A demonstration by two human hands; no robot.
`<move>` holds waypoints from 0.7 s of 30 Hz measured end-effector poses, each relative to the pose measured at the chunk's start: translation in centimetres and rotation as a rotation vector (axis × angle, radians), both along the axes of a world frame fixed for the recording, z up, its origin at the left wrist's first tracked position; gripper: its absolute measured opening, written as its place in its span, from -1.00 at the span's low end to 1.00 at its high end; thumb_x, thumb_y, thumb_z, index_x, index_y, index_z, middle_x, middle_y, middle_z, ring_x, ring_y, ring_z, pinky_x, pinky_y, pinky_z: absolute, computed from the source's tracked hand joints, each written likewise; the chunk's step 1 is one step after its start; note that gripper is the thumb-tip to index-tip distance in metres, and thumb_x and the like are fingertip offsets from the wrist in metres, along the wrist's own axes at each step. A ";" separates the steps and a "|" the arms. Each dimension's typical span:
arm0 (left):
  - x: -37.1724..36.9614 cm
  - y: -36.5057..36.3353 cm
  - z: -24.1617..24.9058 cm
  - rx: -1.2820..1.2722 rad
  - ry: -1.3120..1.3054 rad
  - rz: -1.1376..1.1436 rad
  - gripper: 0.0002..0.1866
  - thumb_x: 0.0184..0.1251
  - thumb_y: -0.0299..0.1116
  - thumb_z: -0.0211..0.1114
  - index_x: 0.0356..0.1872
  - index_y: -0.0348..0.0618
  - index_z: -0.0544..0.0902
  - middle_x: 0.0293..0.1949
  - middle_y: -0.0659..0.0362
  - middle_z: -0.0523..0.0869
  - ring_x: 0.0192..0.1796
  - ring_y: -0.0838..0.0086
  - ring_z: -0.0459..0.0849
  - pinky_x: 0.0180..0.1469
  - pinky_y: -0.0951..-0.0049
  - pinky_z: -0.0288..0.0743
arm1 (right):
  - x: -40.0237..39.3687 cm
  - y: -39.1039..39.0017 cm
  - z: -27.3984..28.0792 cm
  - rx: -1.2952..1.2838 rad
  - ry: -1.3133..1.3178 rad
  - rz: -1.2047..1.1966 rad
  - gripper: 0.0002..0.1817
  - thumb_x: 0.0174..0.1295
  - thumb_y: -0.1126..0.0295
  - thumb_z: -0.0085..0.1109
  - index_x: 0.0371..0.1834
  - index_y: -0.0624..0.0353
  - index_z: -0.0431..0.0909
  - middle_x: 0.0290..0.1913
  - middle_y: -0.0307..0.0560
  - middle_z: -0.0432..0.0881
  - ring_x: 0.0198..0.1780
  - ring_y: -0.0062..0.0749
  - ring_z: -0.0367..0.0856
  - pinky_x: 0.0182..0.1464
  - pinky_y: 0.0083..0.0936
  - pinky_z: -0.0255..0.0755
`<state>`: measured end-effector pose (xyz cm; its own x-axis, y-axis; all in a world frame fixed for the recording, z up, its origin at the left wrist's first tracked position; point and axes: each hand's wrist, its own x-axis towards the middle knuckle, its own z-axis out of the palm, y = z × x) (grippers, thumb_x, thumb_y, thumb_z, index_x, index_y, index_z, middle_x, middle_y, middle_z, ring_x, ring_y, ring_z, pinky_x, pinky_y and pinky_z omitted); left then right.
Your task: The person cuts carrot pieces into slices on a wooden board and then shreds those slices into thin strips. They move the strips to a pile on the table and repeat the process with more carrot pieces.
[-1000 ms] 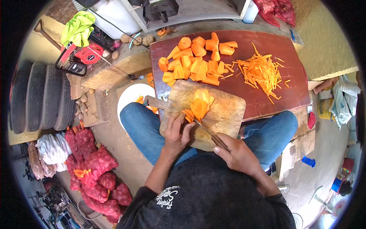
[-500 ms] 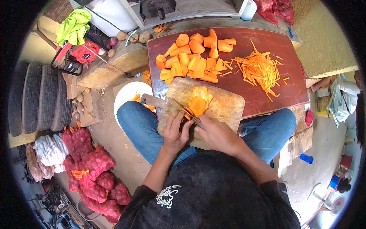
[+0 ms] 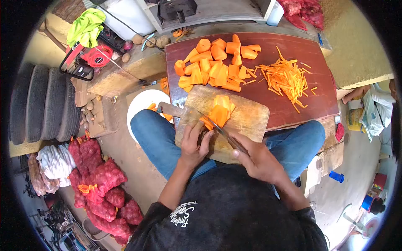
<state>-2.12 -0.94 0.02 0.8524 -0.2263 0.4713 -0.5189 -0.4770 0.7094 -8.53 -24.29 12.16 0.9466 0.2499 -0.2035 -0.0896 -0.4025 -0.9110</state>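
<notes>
A wooden cutting board (image 3: 247, 115) lies across my lap and against the edge of the dark red table (image 3: 289, 117). My right hand (image 3: 257, 158) is closed around the handle of a knife (image 3: 219, 129), whose blade points up and left over the board. The blade meets a carrot piece (image 3: 205, 121) that the curled fingers of my left hand (image 3: 193, 142) hold down; my fingers partly hide it. Just beyond the blade lie stacked carrot slices (image 3: 222, 109). At the board's left edge rests a second, wide metal blade (image 3: 171, 109).
Peeled carrot chunks (image 3: 204, 66) cover the table's far left, with a pile of carrot sticks (image 3: 287, 77) to their right. A white bucket (image 3: 136, 104) holding carrot pieces stands by my left knee. Red mesh sacks (image 3: 102, 184) and tires (image 3: 50, 104) are at the left.
My right hand has moved right and drawn the knife back, showing more of its blade and handle. My left hand stays at the carrot piece. The whole view has shifted slightly.
</notes>
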 end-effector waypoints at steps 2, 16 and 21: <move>0.0 0.0 0.0 0.033 -0.054 0.003 -0.54 0.32 -0.52 0.65 0.20 -0.43 0.73 0.09 -0.19 0.78 -0.03 0.02 0.81 -0.01 0.21 0.77 | -0.7 -0.2 0.5 -0.029 0.026 0.007 -0.44 0.67 0.28 0.20 0.62 0.27 0.43 0.30 0.42 0.73 0.35 0.33 0.72 0.38 -0.01 0.59; 0.0 0.3 0.3 0.084 -0.116 0.016 -0.55 0.29 -0.53 0.65 0.18 -0.41 0.76 0.03 -0.17 0.81 -0.09 0.01 0.87 -0.08 0.22 0.79 | 1.3 1.4 -3.2 -0.099 -0.023 0.078 -0.46 0.66 0.22 0.18 0.57 0.21 0.37 0.02 0.50 0.78 -0.01 0.51 0.79 0.00 0.28 0.65; 0.1 -0.1 0.0 0.028 -0.107 0.044 -0.59 0.29 -0.54 0.67 0.13 -0.38 0.79 -0.14 -0.13 0.80 -0.20 0.08 0.81 -0.17 0.23 0.72 | 3.7 1.9 -6.4 -0.078 -0.108 0.112 -0.57 0.66 0.24 0.18 0.46 0.19 0.46 0.02 0.48 0.77 0.04 0.53 0.77 0.01 0.24 0.63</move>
<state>-1.98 -1.05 0.03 0.8068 -0.2042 0.5544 -0.5693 -0.5196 0.6371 -4.85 -22.35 5.79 0.9313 0.3423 -0.1248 0.0565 -0.4740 -0.8787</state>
